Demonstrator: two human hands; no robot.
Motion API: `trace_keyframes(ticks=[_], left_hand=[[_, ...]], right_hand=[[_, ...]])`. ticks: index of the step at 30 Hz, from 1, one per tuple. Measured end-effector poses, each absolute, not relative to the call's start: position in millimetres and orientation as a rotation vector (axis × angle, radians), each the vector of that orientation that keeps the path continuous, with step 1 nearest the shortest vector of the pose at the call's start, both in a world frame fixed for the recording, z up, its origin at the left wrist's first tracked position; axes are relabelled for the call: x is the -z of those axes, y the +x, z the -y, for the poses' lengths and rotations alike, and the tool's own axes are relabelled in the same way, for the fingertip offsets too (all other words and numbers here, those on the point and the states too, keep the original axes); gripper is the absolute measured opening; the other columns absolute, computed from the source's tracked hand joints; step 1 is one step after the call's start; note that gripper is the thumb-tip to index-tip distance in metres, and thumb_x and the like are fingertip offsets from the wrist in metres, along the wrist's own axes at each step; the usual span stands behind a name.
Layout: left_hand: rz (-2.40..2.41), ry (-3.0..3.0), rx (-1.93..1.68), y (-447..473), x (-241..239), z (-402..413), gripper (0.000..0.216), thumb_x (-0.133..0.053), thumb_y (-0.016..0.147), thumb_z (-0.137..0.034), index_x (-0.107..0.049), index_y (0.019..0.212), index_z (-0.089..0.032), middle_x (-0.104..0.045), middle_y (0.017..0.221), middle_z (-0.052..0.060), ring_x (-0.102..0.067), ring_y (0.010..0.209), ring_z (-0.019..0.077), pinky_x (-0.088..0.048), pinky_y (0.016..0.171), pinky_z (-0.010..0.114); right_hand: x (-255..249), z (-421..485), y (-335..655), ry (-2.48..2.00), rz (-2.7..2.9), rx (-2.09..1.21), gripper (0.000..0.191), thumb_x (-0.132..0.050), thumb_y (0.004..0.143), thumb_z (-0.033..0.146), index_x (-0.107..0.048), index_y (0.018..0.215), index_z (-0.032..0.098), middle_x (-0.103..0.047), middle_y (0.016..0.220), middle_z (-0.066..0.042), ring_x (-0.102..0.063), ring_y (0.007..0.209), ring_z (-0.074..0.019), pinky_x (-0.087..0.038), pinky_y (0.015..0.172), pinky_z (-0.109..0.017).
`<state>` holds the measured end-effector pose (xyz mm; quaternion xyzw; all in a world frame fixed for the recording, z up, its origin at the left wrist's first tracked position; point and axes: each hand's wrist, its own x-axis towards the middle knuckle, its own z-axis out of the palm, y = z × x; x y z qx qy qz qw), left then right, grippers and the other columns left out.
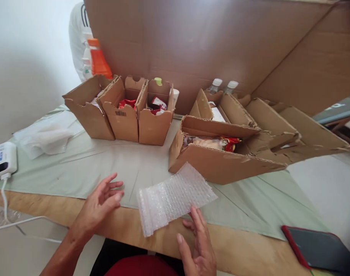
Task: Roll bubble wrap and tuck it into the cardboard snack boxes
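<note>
Wide and empty, our left grip (100, 203) hung near the clear, oblong bubble-wrap pouch (175, 199) on the cloth-covered wooden table (114, 157); our right grip (200, 243), also wide, met the pouch's near edge!

The bubble wrap (176, 199) is whitish and dotted, the cloth (125, 159) pale green.

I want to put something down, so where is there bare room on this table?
Bare cloth shows between the left hand and the three boxes at left, and again between the bubble wrap and the phone, in front of the right-side boxes. It is crowded at the back right, where those boxes stand close together.
</note>
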<state>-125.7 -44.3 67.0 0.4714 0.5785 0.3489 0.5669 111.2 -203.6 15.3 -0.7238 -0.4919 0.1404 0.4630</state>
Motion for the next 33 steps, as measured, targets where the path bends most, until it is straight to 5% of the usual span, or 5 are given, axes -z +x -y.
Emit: trace_keyframes(ticks=[7, 16, 23, 29, 33], left_hand=[[-1.201, 2.222, -0.723, -76, -77, 75, 0.050, -0.063, 0.089, -0.037, -0.057, 0.137, -0.023, -0.056, 0.145, 0.016, -0.054, 0.133, 0.0360, -0.050, 0.108, 0.059], [-0.669, 2.667, -0.069, -53, -95, 79, 0.063, -0.054, 0.078, -0.004, -0.057, 0.139, -0.021, -0.053, 0.152, 0.015, -0.041, 0.148, 0.0375, -0.032, 0.121, 0.065], [-0.828, 2.479, -0.262, -124, -75, 91, 0.079, -0.057, 0.073, -0.007, -0.052, 0.147, -0.033, -0.051, 0.156, 0.009, -0.045, 0.145, 0.0401, -0.040, 0.117, 0.065], [-1.113, 2.447, -0.694, -142, -53, 104, 0.023, -0.056, 0.090, -0.014, -0.069, 0.106, -0.025, -0.065, 0.136, 0.014, -0.063, 0.126, 0.0327, -0.057, 0.103, 0.046], [-1.195, 2.400, -0.861, -136, -64, 104, 0.013, -0.058, 0.088, -0.013, -0.065, 0.094, -0.023, -0.063, 0.137, 0.015, -0.062, 0.127, 0.0332, -0.056, 0.103, 0.047]], right_hand=[[-8, 227, 135, -1.785, 1.327, -0.249, 0.063, -0.054, 0.101, 0.026, -0.033, 0.160, 0.029, -0.043, 0.159, -0.014, -0.069, 0.103, -0.0225, -0.060, 0.094, -0.043], [-10, 232, 133, -1.760, 1.309, -0.177, 0.065, -0.054, 0.100, 0.020, -0.032, 0.161, 0.027, -0.044, 0.157, -0.015, -0.067, 0.109, -0.0228, -0.061, 0.093, -0.043], [-54, 199, 121, -1.531, 1.611, -0.141, 0.071, -0.054, 0.095, 0.012, -0.031, 0.161, 0.025, -0.053, 0.149, -0.013, -0.051, 0.139, -0.0314, -0.053, 0.107, -0.051], [-106, 130, 105, -1.193, 1.905, -0.134, 0.072, -0.056, 0.093, 0.013, -0.031, 0.160, 0.021, -0.051, 0.152, -0.013, -0.049, 0.141, -0.0278, -0.048, 0.113, -0.046], [-95, 84, 115, -1.298, 1.878, -0.158, 0.063, -0.055, 0.095, 0.018, -0.038, 0.156, 0.020, -0.047, 0.155, -0.015, -0.047, 0.143, -0.0276, -0.045, 0.116, -0.049]])
